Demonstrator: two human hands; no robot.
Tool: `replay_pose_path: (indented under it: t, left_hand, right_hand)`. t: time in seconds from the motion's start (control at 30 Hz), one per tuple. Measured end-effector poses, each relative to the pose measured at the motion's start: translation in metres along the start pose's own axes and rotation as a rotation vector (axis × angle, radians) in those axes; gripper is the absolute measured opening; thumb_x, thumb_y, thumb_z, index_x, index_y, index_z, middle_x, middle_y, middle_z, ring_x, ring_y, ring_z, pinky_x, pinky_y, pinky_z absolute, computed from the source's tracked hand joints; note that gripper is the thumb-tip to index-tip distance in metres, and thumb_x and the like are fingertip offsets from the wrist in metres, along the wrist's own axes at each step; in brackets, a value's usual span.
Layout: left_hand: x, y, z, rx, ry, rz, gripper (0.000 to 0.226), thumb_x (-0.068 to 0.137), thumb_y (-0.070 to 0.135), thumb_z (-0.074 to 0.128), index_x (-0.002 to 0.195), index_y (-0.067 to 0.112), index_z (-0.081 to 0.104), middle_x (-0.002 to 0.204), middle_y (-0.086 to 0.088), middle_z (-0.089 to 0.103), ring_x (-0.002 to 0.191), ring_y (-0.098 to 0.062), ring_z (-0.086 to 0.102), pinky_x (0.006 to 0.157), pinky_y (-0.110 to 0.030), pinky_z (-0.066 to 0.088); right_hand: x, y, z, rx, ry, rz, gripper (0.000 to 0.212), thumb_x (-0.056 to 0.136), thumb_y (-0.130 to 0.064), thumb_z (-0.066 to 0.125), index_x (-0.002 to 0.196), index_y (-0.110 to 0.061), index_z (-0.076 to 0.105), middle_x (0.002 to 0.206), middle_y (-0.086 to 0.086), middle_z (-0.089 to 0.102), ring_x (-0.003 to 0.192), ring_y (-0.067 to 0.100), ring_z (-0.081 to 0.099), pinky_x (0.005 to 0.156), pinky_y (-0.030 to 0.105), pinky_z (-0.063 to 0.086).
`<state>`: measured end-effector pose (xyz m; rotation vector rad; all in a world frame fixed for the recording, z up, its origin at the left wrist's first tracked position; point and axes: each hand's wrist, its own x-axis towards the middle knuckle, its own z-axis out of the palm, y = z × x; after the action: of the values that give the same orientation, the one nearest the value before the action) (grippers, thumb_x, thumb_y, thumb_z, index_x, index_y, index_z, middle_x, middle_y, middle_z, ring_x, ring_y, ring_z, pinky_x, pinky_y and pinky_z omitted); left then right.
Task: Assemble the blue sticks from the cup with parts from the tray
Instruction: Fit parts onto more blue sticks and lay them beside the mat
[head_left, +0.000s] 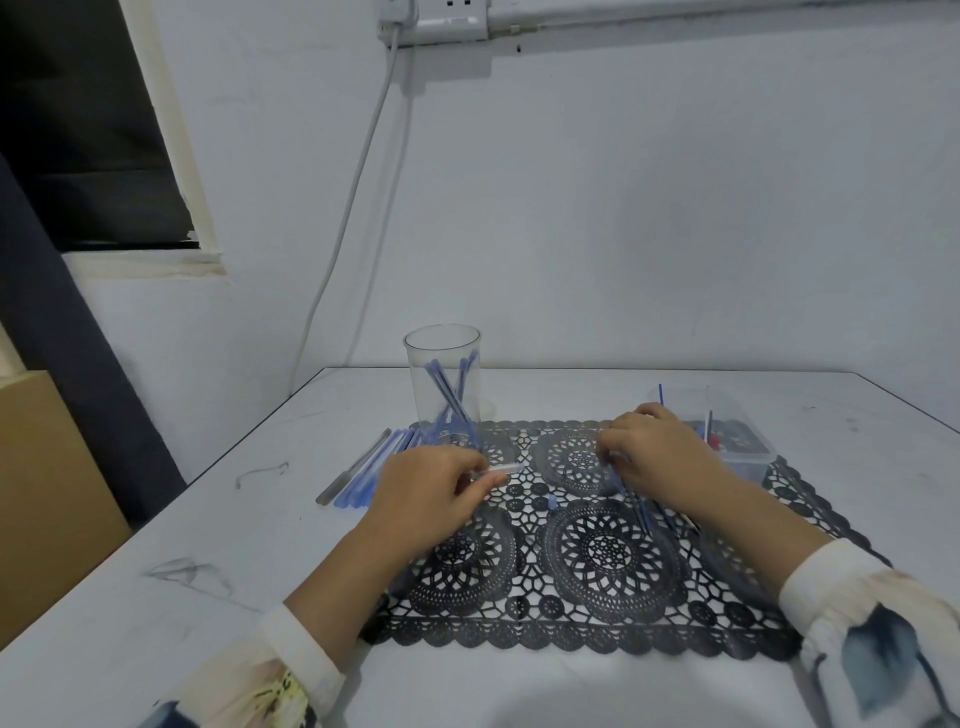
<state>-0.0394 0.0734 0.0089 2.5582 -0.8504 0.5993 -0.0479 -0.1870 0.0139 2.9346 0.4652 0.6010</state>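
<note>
Left hand (431, 486) at left part of black lace placemat (597, 623), fingertips pinching short pale tube (503, 469). Right hand (660, 452) curled round thin blue sticks (638, 506), which slant toward wearer. Spare blue sticks (447, 389) lean inside clear plastic cup (420, 364) at mat's far-left corner. Clear plastic tray (748, 461) just beyond right hand. Small blue cap (552, 502) lies on mat between hands.
</note>
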Motion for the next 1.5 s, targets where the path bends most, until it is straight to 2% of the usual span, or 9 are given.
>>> replay_pose_path:
  t: [0.23, 0.5, 0.87, 0.93, 1.07, 1.17, 1.27, 1.4, 1.5]
  left_hand:
    - [0.001, 0.0, 0.0, 0.006, -0.01, -0.005, 0.032, 0.089, 0.052, 0.048, 0.093, 0.029, 0.069, 0.065, 0.015, 0.056, 0.061, 0.0, 0.051, 0.051, -0.012, 0.026]
    - [0.0, 0.001, 0.0, 0.006, -0.024, -0.011, 0.033, 0.089, 0.053, 0.047, 0.094, 0.029, 0.069, 0.066, 0.015, 0.056, 0.06, 0.0, 0.049, 0.051, -0.011, 0.024]
    - [0.0, 0.0, 0.002, -0.004, -0.002, -0.011, 0.032, 0.087, 0.053, 0.049, 0.09, 0.029, 0.07, 0.064, 0.015, 0.056, 0.059, 0.0, 0.05, 0.051, -0.011, 0.025]
    - [0.0, 0.0, 0.003, -0.003, -0.001, -0.009, 0.032, 0.087, 0.053, 0.049, 0.091, 0.029, 0.07, 0.064, 0.014, 0.057, 0.06, -0.001, 0.051, 0.051, -0.011, 0.025]
    - [0.0, 0.0, 0.003, -0.005, -0.002, -0.008, 0.033, 0.087, 0.054, 0.048, 0.092, 0.029, 0.07, 0.065, 0.013, 0.058, 0.06, -0.001, 0.05, 0.051, -0.011, 0.025]
    - [0.0, 0.0, 0.004, 0.0, 0.004, 0.002, 0.033, 0.087, 0.054, 0.048, 0.091, 0.029, 0.07, 0.067, 0.013, 0.061, 0.06, 0.0, 0.05, 0.052, -0.009, 0.025]
    - [0.001, -0.001, 0.005, 0.004, 0.002, 0.004, 0.033, 0.087, 0.054, 0.048, 0.091, 0.029, 0.07, 0.07, 0.012, 0.064, 0.062, -0.002, 0.053, 0.052, -0.01, 0.026]
    - [0.0, -0.002, 0.006, -0.002, 0.0, 0.0, 0.033, 0.087, 0.054, 0.048, 0.091, 0.029, 0.07, 0.068, 0.014, 0.061, 0.061, 0.0, 0.051, 0.052, -0.009, 0.025]
    - [0.001, -0.001, 0.006, -0.012, -0.005, -0.003, 0.032, 0.087, 0.053, 0.049, 0.091, 0.029, 0.07, 0.067, 0.014, 0.06, 0.061, 0.001, 0.051, 0.053, -0.008, 0.026]
  right_hand:
    - [-0.001, 0.005, 0.007, -0.102, -0.077, -0.063, 0.018, 0.088, -0.019, 0.054, 0.095, -0.031, 0.066, 0.104, -0.014, 0.065, 0.106, 0.006, 0.053, 0.102, 0.028, 0.025]
    - [-0.003, 0.007, 0.011, -0.116, -0.103, -0.099, 0.018, 0.087, -0.017, 0.056, 0.09, -0.031, 0.066, 0.095, -0.014, 0.065, 0.104, 0.006, 0.052, 0.103, 0.03, 0.022]
    - [-0.002, 0.003, 0.005, -0.058, -0.121, -0.07, 0.018, 0.085, -0.015, 0.058, 0.089, -0.03, 0.067, 0.095, -0.012, 0.065, 0.099, 0.008, 0.053, 0.103, 0.031, 0.027]
    - [-0.002, 0.002, 0.001, 0.053, -0.029, -0.006, 0.016, 0.085, -0.014, 0.057, 0.089, -0.025, 0.069, 0.092, -0.007, 0.067, 0.093, 0.012, 0.056, 0.099, 0.034, 0.034]
    - [0.0, 0.011, -0.004, 0.244, 0.293, 0.269, 0.022, 0.086, -0.005, 0.052, 0.096, -0.015, 0.069, 0.093, 0.004, 0.068, 0.086, 0.024, 0.06, 0.074, 0.032, 0.046]
    - [0.001, 0.025, -0.007, 0.328, 0.415, 0.45, 0.022, 0.088, -0.004, 0.05, 0.097, -0.013, 0.067, 0.092, 0.007, 0.068, 0.082, 0.025, 0.06, 0.073, 0.035, 0.048]
    - [0.001, 0.04, -0.007, 0.363, 0.4, 0.579, 0.024, 0.087, -0.003, 0.046, 0.093, -0.012, 0.068, 0.087, 0.01, 0.069, 0.077, 0.024, 0.059, 0.071, 0.03, 0.045]
    - [-0.001, 0.051, -0.001, 0.377, 0.217, 0.676, 0.029, 0.083, -0.003, 0.046, 0.092, -0.013, 0.071, 0.099, 0.01, 0.068, 0.089, 0.026, 0.059, 0.071, 0.025, 0.039]
    - [-0.001, 0.05, -0.001, 0.399, 0.103, 0.695, 0.027, 0.083, -0.004, 0.049, 0.093, -0.014, 0.072, 0.1, 0.009, 0.068, 0.085, 0.023, 0.058, 0.069, 0.024, 0.038]
